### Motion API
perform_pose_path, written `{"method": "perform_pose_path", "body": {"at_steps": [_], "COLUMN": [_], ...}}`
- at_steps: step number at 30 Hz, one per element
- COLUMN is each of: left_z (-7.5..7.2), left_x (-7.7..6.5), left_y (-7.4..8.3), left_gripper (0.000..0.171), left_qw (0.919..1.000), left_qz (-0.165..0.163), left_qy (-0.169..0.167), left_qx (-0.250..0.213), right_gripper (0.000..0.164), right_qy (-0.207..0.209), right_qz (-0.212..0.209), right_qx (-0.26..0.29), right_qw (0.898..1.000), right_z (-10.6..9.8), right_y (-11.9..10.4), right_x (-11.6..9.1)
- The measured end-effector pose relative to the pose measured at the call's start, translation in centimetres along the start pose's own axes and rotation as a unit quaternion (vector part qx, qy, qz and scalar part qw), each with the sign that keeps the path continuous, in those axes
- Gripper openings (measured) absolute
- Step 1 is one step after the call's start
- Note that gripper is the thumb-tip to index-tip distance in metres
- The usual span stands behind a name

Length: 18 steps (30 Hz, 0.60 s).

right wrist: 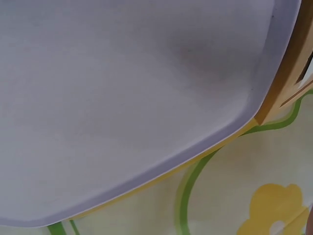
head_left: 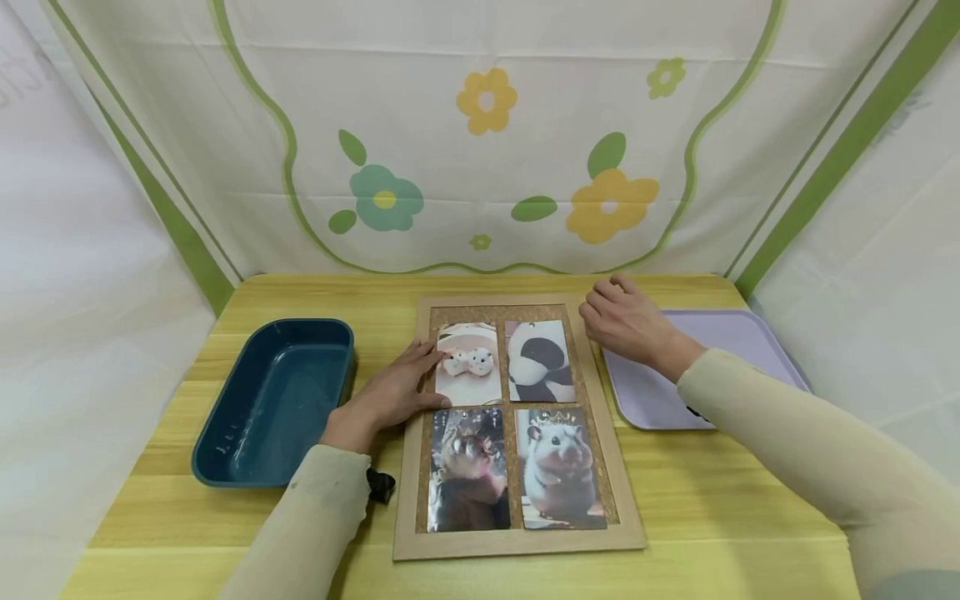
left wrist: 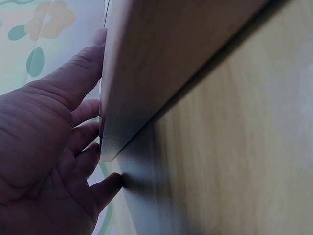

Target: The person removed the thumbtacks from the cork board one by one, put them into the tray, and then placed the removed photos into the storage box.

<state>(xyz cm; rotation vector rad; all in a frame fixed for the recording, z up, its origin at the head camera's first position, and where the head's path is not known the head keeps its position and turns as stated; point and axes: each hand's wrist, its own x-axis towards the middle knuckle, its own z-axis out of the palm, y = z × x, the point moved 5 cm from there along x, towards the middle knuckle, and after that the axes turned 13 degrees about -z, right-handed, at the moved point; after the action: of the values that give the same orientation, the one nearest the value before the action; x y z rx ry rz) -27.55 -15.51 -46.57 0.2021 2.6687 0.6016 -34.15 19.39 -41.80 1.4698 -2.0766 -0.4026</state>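
A wood-framed cork board [head_left: 517,543] lies flat on the table with several picture cards on it. My left hand [head_left: 397,387] rests on its left edge, fingers extended; thumb and fingertips touch the upper left card [head_left: 468,379], which shows two small white figures. Along the board's frame [left wrist: 142,63], the left wrist view shows the same fingers. To the right is a black-and-white card [head_left: 542,362]; below are a dark card [head_left: 468,471] and a white hamster card [head_left: 561,471]. My right hand [head_left: 626,321], fingers curled, hovers between board and tray; its fingertips and anything in them are hidden.
A deep teal bin [head_left: 281,417] stands left of the board. On the right lies a shallow lilac tray [head_left: 720,342], partly under my right forearm. Behind the wooden table [head_left: 712,517] hangs a flowered curtain [head_left: 480,167].
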Motion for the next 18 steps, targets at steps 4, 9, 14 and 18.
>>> {"method": "perform_pose_path", "body": {"at_steps": [4,9,14,18], "left_z": [0.0,-0.1,-0.1,-0.1], "left_x": [0.0,0.0,0.0,0.0], "left_y": [0.0,0.0,0.0,0.0], "left_gripper": [0.089,0.090,0.091,0.091], "left_qw": [1.0000,1.0000,1.0000,0.9999], "left_qz": [0.000,0.003,0.003,0.002], "left_qy": [-0.002,-0.002,-0.001,-0.003], "left_qx": [0.000,0.003,0.009,0.010], "right_gripper": [0.042,0.042,0.041,0.037], "right_qy": [0.005,0.014,0.014,0.021], "right_qz": [0.016,0.030,0.028,0.027], "right_qx": [-0.001,-0.002,-0.001,-0.003], "right_qw": [1.000,0.999,1.000,0.999], "right_z": [-0.2,-0.3,-0.2,-0.1], "right_y": [0.4,0.8,0.7,0.6], "right_x": [-1.4,-3.2,-5.3,-6.9]}}
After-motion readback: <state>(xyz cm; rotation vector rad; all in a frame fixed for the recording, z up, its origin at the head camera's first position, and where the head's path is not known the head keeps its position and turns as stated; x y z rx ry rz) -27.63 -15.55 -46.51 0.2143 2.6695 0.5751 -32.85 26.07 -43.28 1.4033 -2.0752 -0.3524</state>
